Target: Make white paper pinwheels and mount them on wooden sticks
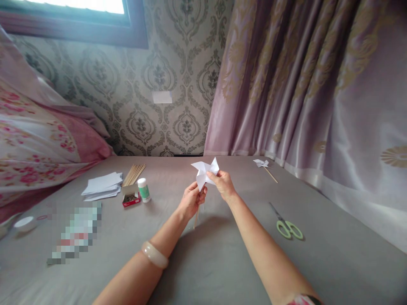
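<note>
A white folded paper pinwheel is held up above the grey bed sheet in the middle of the head view. My right hand pinches the pinwheel's right side with closed fingers. Just below and left of it, my left hand is closed around a thin wooden stick that hangs down from under the paper. A pale bangle sits on my left wrist.
On the sheet at left lie a stack of white paper, a bundle of wooden sticks, a small red box and a white glue bottle. Green scissors lie at right; another finished pinwheel rests near the curtain. A tape roll sits far left.
</note>
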`<state>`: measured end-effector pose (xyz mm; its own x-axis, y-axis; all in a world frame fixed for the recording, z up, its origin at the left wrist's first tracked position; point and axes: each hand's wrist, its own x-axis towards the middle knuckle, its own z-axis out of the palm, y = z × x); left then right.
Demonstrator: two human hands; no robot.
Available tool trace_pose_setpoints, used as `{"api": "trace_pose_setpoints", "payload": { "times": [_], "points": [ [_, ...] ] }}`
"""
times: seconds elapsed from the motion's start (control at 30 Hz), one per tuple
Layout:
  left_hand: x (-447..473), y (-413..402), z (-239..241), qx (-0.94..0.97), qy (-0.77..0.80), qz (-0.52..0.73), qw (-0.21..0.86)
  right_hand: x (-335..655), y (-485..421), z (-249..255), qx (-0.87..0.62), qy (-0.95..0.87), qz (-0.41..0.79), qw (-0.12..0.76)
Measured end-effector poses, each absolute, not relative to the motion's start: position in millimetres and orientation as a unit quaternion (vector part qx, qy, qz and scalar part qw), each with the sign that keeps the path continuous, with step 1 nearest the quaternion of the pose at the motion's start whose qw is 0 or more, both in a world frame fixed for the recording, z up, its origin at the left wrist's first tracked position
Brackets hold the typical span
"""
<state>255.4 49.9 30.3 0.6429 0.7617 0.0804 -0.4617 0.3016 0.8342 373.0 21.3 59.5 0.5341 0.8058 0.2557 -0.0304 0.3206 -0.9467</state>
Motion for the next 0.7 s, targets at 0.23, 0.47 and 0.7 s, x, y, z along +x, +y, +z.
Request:
{"api": "trace_pose_setpoints", "payload": {
  "times": [0.23, 0.47, 0.7],
  "points": [
    [255.1, 49.7, 25.0, 0.443, 0.157, 0.383, 0.795, 376.5, 26.0, 50.3, -0.515, -0.396, 0.291, 0.702],
    [257.2, 50.3, 22.8, 0.444, 0.161, 0.384, 0.793, 371.6, 25.3, 51.6, -0.519, -0.367, 0.294, 0.714],
    [259.5, 48.7, 25.3, 0.444, 0.187, 0.399, 0.781, 376.1, 25.1, 52.8, -0.473, -0.335, 0.394, 0.713]
  ]
}}
